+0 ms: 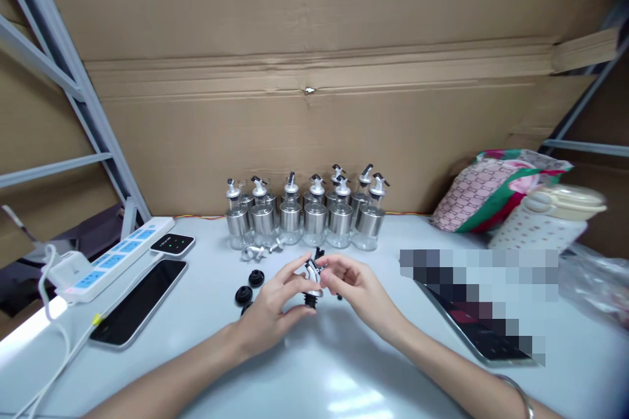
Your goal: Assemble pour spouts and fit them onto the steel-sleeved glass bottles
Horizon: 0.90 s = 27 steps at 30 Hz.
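Between both hands, above the table, is a bottle pour spout (310,288) with a silver body and a ribbed black stopper at its lower end. My left hand (275,298) grips it from the left, fingers above and thumb near the black stopper. The thumb and fingers of my right hand (351,278) pinch at its upper right side, where a small dark part shows; the exact contact is partly hidden. Left of the hands lie black ribbed stoppers (244,295), one partly covered by my left hand. Loose silver spout pieces (253,252) lie behind them.
Two rows of glass bottles (314,219) with metal bands stand at the back, many with spouts. To the left are a power strip (118,258), a phone (140,301) and a small black device (173,244). On the right are a dark tablet-like object (484,334), a patterned bag (472,200) and a lidded container (545,216).
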Available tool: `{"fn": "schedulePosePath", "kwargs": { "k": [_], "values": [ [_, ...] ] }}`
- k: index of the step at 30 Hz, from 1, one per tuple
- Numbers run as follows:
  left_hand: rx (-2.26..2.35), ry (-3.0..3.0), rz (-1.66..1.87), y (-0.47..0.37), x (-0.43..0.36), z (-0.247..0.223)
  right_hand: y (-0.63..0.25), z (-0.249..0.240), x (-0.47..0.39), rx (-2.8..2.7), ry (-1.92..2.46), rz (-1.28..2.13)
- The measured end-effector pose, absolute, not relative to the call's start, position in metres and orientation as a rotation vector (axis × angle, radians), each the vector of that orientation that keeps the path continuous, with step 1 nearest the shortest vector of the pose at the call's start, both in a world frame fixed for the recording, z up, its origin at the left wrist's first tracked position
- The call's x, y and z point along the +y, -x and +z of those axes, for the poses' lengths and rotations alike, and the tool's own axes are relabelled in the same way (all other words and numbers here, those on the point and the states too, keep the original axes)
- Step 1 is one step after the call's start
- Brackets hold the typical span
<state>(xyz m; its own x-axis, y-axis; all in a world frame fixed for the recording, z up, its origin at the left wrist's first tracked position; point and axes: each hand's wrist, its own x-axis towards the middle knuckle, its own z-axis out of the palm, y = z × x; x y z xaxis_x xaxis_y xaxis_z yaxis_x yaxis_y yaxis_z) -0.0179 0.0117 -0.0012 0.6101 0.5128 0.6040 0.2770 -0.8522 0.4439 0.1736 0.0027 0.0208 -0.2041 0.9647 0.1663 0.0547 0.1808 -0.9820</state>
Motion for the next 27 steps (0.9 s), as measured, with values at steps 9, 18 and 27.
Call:
{"fn": "schedulePosePath", "kwargs": {
  "k": [9, 18, 27],
  "values": [
    [0.637, -2.457, 1.112, 0.018, 0.009, 0.0, -0.178, 0.02, 0.004, -1.534, 0.966, 1.194],
    [0.486, -2.55, 1.21, 0.018, 0.01, 0.002, -0.176, 0.021, 0.001, -1.12, 0.749, 1.73],
    [0.411, -2.568, 1.181, 0.017, 0.007, 0.004, -0.184, 0.013, 0.008, -1.118, 0.671, 2.046]
  ]
}}
